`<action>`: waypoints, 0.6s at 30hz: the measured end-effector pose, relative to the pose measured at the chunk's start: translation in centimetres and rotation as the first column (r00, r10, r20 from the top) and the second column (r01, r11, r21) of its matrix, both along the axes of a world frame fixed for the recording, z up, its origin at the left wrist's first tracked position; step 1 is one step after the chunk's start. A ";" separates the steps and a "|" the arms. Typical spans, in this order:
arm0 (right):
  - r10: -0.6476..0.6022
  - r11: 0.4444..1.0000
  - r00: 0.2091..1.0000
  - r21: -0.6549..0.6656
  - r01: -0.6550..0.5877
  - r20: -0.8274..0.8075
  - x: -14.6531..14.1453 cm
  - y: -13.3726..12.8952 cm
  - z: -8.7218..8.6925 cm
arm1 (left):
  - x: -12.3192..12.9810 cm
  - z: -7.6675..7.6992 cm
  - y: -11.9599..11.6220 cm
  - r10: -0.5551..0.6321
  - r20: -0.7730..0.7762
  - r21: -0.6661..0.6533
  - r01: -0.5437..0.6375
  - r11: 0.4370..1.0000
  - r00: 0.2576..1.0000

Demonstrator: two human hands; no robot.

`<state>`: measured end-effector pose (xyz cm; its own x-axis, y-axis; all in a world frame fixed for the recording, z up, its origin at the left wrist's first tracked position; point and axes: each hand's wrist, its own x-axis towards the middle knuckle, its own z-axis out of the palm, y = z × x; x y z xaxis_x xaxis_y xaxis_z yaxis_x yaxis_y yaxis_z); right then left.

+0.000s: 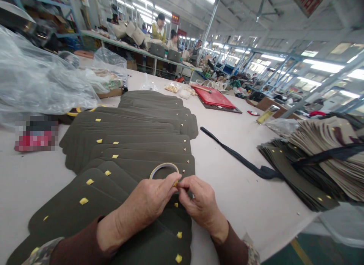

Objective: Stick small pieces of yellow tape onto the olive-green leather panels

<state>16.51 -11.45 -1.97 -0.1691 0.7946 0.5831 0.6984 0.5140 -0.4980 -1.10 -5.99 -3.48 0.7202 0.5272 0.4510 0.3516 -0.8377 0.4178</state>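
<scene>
Between my hands is a roll of yellow tape (164,166), seen as a thin ring with its near part hidden by my fingers. My left hand (150,194) is closed on the roll. Fingertips of my right hand (200,202) are pinched together at the tape's end, touching the left fingers. Below both hands lie overlapping dark olive panels (136,124), fanned out across the table. Small yellow tape pieces (83,201) are stuck on many of them, and small metal studs (185,149) show along the right side of the farther panels.
A black strap (233,153) runs over the pale table (227,204) toward stacked panels (321,155) at right. Clear plastic bags (42,75) heap at left. Farther back lie a red board (213,96), a hammer and a bag of gold-coloured pieces (172,87). People work at another bench.
</scene>
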 end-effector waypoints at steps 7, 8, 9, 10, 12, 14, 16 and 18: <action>-0.115 0.993 0.991 0.009 0.116 -0.074 -0.7 -0.1 -0.2 | 0.1 0.5 0.0 0.037 -0.013 -0.003 -0.037 0.999 0.999; -0.143 0.988 0.981 -0.079 0.133 -0.134 -0.8 -0.2 -0.2 | 0.2 0.6 -0.1 0.043 -0.004 0.014 -0.043 0.999 0.999; -0.179 0.971 0.961 -0.194 0.139 -0.211 -0.9 -0.2 -0.2 | 0.3 0.7 -0.2 0.043 0.012 0.037 -0.043 0.998 0.999; -0.225 0.939 0.927 -0.322 0.125 -0.299 -0.9 -0.1 -0.3 | 0.4 0.7 -0.2 0.036 0.037 0.066 -0.039 0.997 0.999; -0.336 0.848 0.822 -0.528 0.052 -0.460 -0.6 0.2 -0.6 | 0.7 0.6 -0.4 0.018 0.091 0.132 -0.030 0.991 0.996; -0.431 0.783 0.710 -0.622 -0.013 -0.557 0.1 0.8 -0.9 | 0.8 0.5 -0.4 0.021 0.096 0.176 -0.037 0.984 0.995; -0.493 0.754 0.637 -0.656 -0.028 -0.593 1.2 1.4 -1.2 | 0.8 0.4 -0.2 0.075 0.002 0.203 -0.074 0.976 0.997; -0.525 0.735 0.613 -0.678 -0.022 -0.590 2.3 1.8 -1.4 | 0.7 0.3 0.1 0.151 -0.167 0.224 -0.112 0.968 0.974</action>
